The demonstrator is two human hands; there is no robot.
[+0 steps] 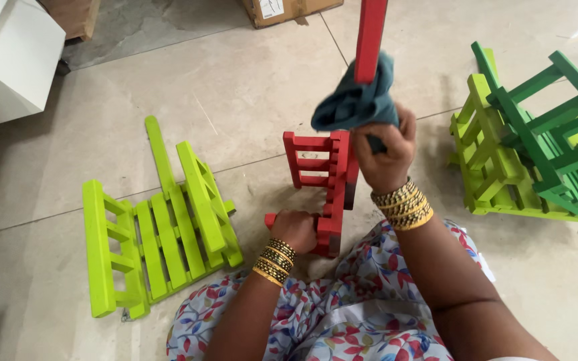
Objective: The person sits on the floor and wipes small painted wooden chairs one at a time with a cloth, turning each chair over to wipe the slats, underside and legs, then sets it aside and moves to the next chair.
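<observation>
The left hand point(294, 229) gripped the red slatted wooden chair point(322, 190) low down — the right hand point(384, 150) clutched a teal cloth point(356, 100) against its raised leg, lime-green chair point(158, 220) nearby.

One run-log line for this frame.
left hand: grips red slatted rack | right hand: presses blue-grey cloth on rack | lime rack: on floor, left

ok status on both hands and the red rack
Left hand grips red slatted rack low. Right hand presses blue-grey cloth to its upper bar. Lime rack lies apart.
</observation>
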